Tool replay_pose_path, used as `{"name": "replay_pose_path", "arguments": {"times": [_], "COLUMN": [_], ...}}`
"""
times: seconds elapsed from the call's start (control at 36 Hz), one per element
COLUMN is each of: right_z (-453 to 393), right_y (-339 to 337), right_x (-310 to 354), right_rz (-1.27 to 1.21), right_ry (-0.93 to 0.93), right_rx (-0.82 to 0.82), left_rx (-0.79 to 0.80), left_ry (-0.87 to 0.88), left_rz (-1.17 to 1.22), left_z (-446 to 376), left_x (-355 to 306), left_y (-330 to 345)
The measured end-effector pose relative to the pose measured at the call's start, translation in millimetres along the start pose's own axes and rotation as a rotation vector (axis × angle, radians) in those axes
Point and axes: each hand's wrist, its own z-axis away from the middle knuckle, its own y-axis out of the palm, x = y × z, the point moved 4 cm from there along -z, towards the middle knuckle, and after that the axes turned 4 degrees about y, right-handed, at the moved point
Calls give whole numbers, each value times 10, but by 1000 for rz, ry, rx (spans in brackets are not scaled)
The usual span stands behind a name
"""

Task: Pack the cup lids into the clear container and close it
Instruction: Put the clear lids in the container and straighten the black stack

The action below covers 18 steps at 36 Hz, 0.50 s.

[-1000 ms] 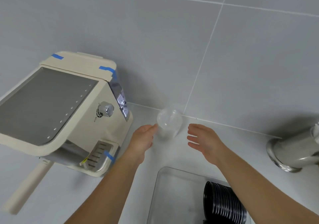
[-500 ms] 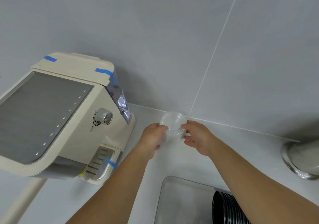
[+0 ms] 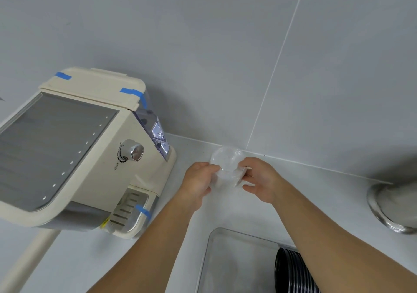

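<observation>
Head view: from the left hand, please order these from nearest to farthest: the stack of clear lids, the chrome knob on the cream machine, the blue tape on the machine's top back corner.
From the left hand:
1. Stack of clear lids: in its grip, just to its right, by the wall.
2. Chrome knob: to its left, on the side of the cream machine.
3. Blue tape: far left, on the machine's top back corner.

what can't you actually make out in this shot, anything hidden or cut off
All in the head view:
- Clear lids: how many are stacked; see-through, and the left hand and right hand cover the sides.
- Clear container: near part cut off by the bottom edge.
- Black lids: count hidden by the right forearm and the bottom edge.
- Metal object: cut off by the right edge.
</observation>
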Motion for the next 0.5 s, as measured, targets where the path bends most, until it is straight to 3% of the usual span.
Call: {"name": "replay_pose_path", "arguments": {"times": [0.17,0.5], "right_z": [183,835], "right_y": [-20,-73], "right_x": [91,155], "right_rz": [-6,-20], "right_ry": [-13,-262], "right_rx": [31,126], "left_rx": [-9,-33], "left_ry": [44,186], "left_rz": [94,301], "left_z": [157,931], "left_x": [-27,57], "left_y": [-4,39]}}
